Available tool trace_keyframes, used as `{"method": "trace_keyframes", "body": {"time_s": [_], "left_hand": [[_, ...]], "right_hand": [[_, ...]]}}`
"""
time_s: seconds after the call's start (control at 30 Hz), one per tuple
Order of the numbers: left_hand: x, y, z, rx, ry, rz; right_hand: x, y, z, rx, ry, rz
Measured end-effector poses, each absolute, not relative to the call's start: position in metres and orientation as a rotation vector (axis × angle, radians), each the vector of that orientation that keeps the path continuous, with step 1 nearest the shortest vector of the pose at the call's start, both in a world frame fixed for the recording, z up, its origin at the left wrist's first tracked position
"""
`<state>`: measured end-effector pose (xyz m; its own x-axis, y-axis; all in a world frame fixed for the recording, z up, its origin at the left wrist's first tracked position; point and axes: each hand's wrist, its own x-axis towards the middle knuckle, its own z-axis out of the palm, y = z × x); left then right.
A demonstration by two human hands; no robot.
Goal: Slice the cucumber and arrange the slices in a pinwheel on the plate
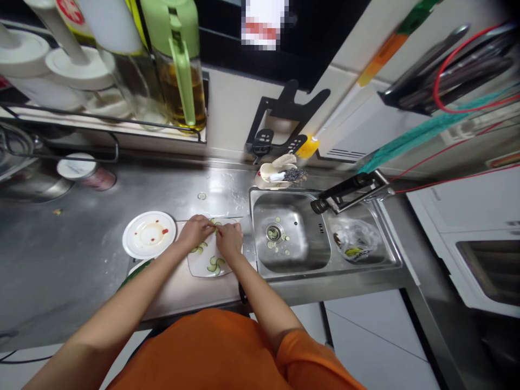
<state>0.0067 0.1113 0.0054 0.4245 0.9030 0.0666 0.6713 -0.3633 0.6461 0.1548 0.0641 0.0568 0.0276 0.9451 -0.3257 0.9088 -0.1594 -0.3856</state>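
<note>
A white squarish plate point(199, 268) lies on a pale cutting board point(182, 295), with thin cucumber slices point(215, 265) fanned in small groups on it. Over its far edge my left hand point(196, 232) and my right hand point(229, 241) meet, fingertips pinched together at a cucumber slice point(214, 228). The fingers partly cover that slice. Beside the plate, to the right of my right hand, lies a wide, flat blade point(248, 238). A dark green cucumber point(136, 272) shows partly behind my left forearm.
Left of the board stands a white plate with red sauce spots point(144, 233). On the right is a steel sink point(300, 254) with cucumber slices near its drain, a faucet point(345, 192) and a plastic bag point(357, 238). An oil bottle point(179, 81) stands on the rack above.
</note>
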Motion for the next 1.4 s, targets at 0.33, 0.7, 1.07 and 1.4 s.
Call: {"method": "trace_keyframes", "body": {"time_s": [0.33, 0.7, 1.07, 1.4], "left_hand": [[0.006, 0.112, 0.006, 2.128, 1.327, 0.54], [0.006, 0.11, 0.009, 2.111, 1.346, 0.588], [0.004, 0.108, 0.017, 2.037, 1.415, 0.646], [-0.063, 0.074, 0.046, 1.901, 1.803, 0.645]], "right_hand": [[0.154, 0.063, 0.053, -2.19, -1.972, 0.786], [0.155, 0.063, 0.058, -2.216, -1.989, 0.788], [0.158, 0.063, 0.062, -2.2, -1.994, 0.755], [0.16, 0.042, 0.068, -2.148, -1.887, 0.784]]}}
